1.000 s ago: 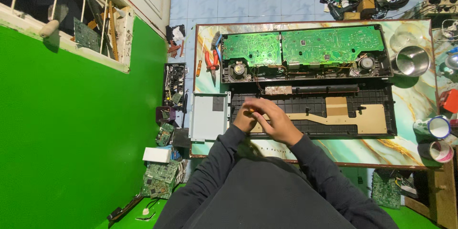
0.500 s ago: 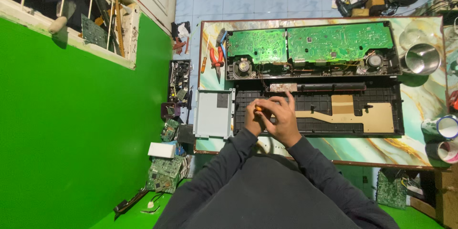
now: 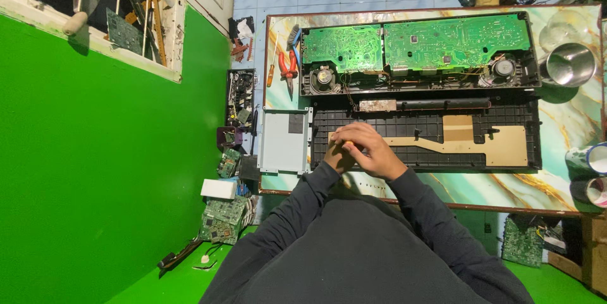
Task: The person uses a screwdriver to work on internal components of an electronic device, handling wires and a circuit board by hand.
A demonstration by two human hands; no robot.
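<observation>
An opened black keyboard case [image 3: 430,128] lies across the marble-patterned table [image 3: 569,196]. Its far half holds two green circuit boards [image 3: 344,48] [image 3: 455,41] and two round speakers [image 3: 324,77] [image 3: 502,68]. A tan board piece [image 3: 480,142] sits in the near half. My left hand [image 3: 335,157] and my right hand [image 3: 373,149] are clasped together over the case's near left part. The right lies partly over the left. A small orange-yellow object [image 3: 348,144] shows between them; most of it is hidden.
A grey metal plate [image 3: 284,141] lies left of the case. Red pliers [image 3: 288,67] and an orange-handled screwdriver [image 3: 272,63] rest at the table's far left. A steel bowl [image 3: 569,63] and two rolls [image 3: 591,160] stand at the right. Circuit boards [image 3: 221,215] and a white box [image 3: 218,188] litter the floor.
My joined hands have stayed over the same near left part of the case; the fingers shifted slightly around the small orange-yellow object. The camera view has drifted a little.
</observation>
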